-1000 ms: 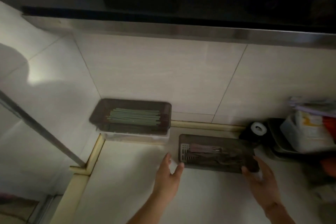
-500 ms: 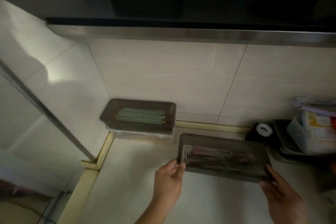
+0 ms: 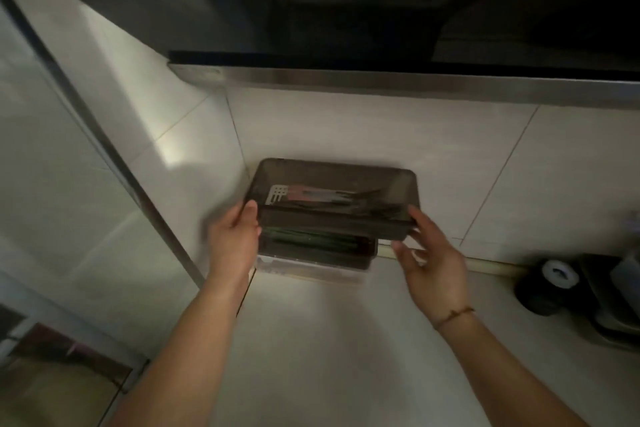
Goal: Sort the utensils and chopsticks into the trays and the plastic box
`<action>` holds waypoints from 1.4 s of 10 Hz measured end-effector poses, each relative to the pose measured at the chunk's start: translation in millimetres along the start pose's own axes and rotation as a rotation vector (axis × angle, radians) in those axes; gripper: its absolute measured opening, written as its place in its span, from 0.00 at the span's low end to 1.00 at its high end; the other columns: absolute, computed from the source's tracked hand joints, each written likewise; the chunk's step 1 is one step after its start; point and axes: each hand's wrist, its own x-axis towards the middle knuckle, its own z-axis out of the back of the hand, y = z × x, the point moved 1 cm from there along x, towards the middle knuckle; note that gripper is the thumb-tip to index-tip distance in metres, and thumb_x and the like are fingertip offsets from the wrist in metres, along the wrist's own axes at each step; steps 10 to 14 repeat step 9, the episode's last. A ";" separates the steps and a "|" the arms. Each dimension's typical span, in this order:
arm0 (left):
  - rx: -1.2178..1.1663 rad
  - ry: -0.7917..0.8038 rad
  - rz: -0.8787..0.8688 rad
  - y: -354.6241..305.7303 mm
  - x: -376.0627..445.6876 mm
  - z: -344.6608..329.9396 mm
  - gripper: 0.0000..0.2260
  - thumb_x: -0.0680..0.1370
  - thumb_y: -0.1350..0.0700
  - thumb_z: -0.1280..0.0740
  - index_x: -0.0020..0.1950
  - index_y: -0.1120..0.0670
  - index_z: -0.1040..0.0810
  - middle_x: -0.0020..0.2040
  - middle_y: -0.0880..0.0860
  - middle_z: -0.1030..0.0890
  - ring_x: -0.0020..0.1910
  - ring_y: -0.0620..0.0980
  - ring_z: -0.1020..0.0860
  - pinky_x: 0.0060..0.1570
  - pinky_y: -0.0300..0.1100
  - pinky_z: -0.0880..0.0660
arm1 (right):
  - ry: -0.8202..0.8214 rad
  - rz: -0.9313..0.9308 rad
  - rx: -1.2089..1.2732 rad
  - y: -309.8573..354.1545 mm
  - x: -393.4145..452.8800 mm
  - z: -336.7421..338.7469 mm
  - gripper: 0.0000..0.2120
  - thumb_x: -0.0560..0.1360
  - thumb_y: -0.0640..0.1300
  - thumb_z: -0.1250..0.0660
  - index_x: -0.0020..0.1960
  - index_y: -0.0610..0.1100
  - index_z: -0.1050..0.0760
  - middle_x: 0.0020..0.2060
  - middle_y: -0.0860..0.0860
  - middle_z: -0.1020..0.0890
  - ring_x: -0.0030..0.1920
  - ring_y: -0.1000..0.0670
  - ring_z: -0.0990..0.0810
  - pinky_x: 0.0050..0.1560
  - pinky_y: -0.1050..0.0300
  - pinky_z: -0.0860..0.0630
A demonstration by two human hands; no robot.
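Fingers of left hand [image 3: 232, 239] and right hand [image 3: 431, 267] grasp the utensil tray's [image 3: 332, 224] ends.

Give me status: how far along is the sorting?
Looks nearly done. Chopsticks already lie in the lower tray, which sits on the clear plastic box. In hand: left hand and right hand hold the utensil tray just above it. Left: seating it squarely; no loose utensils visible on the counter.

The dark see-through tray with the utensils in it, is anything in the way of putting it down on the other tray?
Nothing visible. The dark translucent utensil tray, held by the left hand and right hand, is directly over the chopstick tray, with only green chopsticks showing between.
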 end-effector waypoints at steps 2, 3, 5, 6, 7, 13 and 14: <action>0.121 -0.040 0.028 37.2 27.0 12.0 0.10 0.80 0.53 0.36 0.45 0.49 0.17 0.43 0.51 0.17 0.50 0.55 0.19 0.59 0.52 0.24 | 0.221 -0.038 -0.078 -21.1 -3.0 -27.7 0.33 0.74 0.43 0.30 0.72 0.64 0.40 0.63 0.71 0.29 0.62 0.63 0.26 0.63 0.58 0.26; 0.186 -0.113 -0.041 52.7 17.5 11.4 0.13 0.80 0.51 0.36 0.59 0.56 0.20 0.54 0.54 0.18 0.56 0.54 0.21 0.59 0.44 0.26 | 0.217 -0.088 -0.046 -26.8 -8.3 -25.2 0.41 0.74 0.43 0.30 0.73 0.68 0.49 0.65 0.73 0.32 0.61 0.65 0.27 0.59 0.69 0.30; 0.300 -0.079 -0.062 73.1 -12.7 -8.1 0.27 0.78 0.52 0.33 0.75 0.56 0.37 0.73 0.53 0.32 0.71 0.50 0.34 0.68 0.40 0.39 | 0.251 -0.239 0.061 -24.2 -10.5 -48.9 0.38 0.74 0.43 0.29 0.76 0.58 0.46 0.64 0.65 0.29 0.68 0.56 0.31 0.66 0.52 0.30; 0.365 -0.080 -0.119 79.0 -11.6 -12.8 0.31 0.76 0.53 0.30 0.76 0.57 0.38 0.74 0.55 0.34 0.73 0.51 0.36 0.68 0.38 0.42 | 0.203 -0.267 0.018 -21.6 -14.2 -60.2 0.36 0.75 0.40 0.31 0.76 0.57 0.45 0.64 0.64 0.28 0.65 0.57 0.29 0.68 0.50 0.30; 0.474 -0.094 -0.156 81.4 -9.2 -11.7 0.35 0.74 0.53 0.27 0.76 0.59 0.39 0.74 0.57 0.35 0.73 0.53 0.36 0.68 0.38 0.42 | 0.207 -0.285 -0.088 -19.3 -12.7 -67.0 0.36 0.75 0.41 0.32 0.76 0.55 0.46 0.65 0.56 0.26 0.64 0.51 0.27 0.67 0.49 0.30; 0.671 0.026 -0.260 88.0 -20.4 -2.1 0.38 0.75 0.50 0.29 0.78 0.58 0.45 0.79 0.50 0.46 0.76 0.50 0.44 0.69 0.38 0.46 | 0.280 -0.280 -0.168 -19.4 -22.8 -61.8 0.39 0.76 0.43 0.33 0.77 0.56 0.52 0.71 0.56 0.32 0.69 0.50 0.32 0.69 0.56 0.36; 0.671 0.026 -0.260 88.0 -20.4 -2.1 0.38 0.75 0.50 0.29 0.78 0.58 0.45 0.79 0.50 0.46 0.76 0.50 0.44 0.69 0.38 0.46 | 0.280 -0.280 -0.168 -19.4 -22.8 -61.8 0.39 0.76 0.43 0.33 0.77 0.56 0.52 0.71 0.56 0.32 0.69 0.50 0.32 0.69 0.56 0.36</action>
